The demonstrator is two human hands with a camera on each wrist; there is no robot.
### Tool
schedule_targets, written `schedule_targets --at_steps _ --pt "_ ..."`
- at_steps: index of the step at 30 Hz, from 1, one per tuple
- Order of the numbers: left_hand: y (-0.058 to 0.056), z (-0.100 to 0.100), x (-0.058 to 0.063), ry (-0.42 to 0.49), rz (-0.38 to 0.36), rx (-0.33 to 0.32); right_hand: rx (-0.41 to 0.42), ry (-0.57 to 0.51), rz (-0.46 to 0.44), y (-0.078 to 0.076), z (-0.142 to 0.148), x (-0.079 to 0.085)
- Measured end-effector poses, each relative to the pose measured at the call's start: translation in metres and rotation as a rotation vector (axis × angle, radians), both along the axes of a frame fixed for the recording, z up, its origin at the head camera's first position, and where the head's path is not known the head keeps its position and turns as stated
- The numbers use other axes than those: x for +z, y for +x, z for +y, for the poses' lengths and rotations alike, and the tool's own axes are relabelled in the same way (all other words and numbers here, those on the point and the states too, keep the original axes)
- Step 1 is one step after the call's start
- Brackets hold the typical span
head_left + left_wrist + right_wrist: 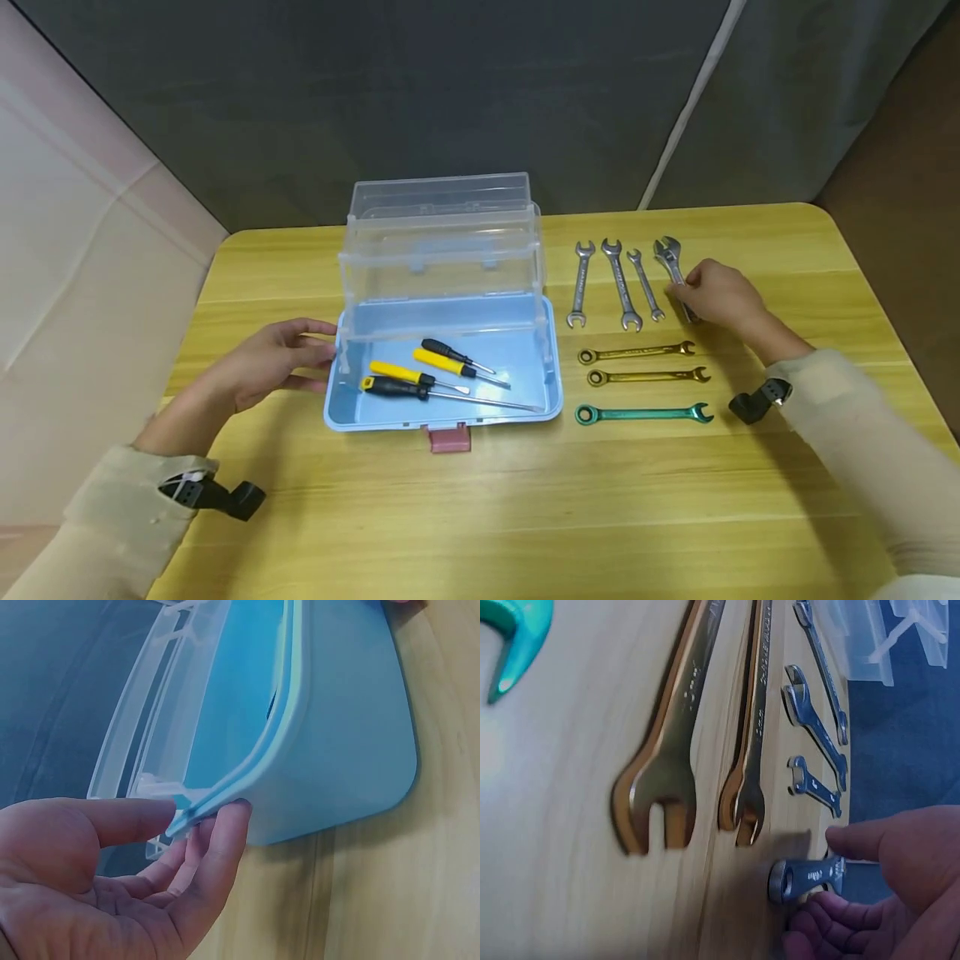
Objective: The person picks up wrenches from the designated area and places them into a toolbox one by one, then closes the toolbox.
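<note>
An open light blue toolbox (557, 392) with a raised clear lid (442, 275) stands on the table. My left hand (273, 362) pinches its left rim; in the left wrist view the thumb lies on the inner side and the fingers (225, 840) on the outer wall. Inside lie screwdrivers with yellow and black handles (442, 360). At the right, my right hand (720, 293) holds a silver adjustable wrench (667, 252) by its handle, between thumb and fingers. The handle end (799, 877) shows in the right wrist view, close to the tabletop.
Silver open-end wrenches (620, 287) stand in a row left of the adjustable wrench. Below them lie two gold ratchet wrenches (645, 376) and a green one (645, 414). A pink latch (450, 439) hangs at the toolbox front. A dark curtain (420, 100) is behind the table.
</note>
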State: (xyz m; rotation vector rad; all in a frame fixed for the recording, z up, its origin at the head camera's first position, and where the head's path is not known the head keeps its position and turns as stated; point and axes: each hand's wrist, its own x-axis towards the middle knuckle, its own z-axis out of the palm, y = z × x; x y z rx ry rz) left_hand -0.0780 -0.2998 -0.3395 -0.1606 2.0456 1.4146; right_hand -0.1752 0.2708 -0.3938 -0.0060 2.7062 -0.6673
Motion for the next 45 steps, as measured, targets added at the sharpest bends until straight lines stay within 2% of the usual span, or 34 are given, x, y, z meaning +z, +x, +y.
schedule_targets --at_steps 10,16,22,29,34,37,41,45 --pt "0.0 0.005 -0.002 -0.029 -0.058 -0.008 -0.012 0.069 -0.03 -0.002 -0.004 0.0" --pt "0.002 0.008 -0.001 -0.049 -0.057 -0.006 -0.018 0.129 -0.103 -0.006 -0.008 0.004" --pt "0.005 0.01 -0.001 -0.056 -0.046 -0.01 -0.022 0.127 -0.081 -0.006 -0.006 0.006" --pt "0.008 0.009 -0.002 -0.062 -0.03 -0.015 -0.052 0.014 -0.006 -0.001 0.002 0.001" --pt "0.009 0.009 -0.002 -0.056 -0.023 -0.012 -0.097 -0.148 0.051 0.007 0.006 -0.006" --pt "0.01 0.008 -0.002 -0.055 -0.015 -0.012 -0.131 -0.233 0.118 0.011 0.006 -0.009" --pt "0.01 0.008 -0.003 -0.05 -0.009 -0.007 -0.169 -0.28 0.242 0.014 0.005 -0.016" --pt "0.011 0.009 -0.003 -0.047 -0.01 -0.005 -0.229 -0.319 0.283 0.015 0.003 -0.023"
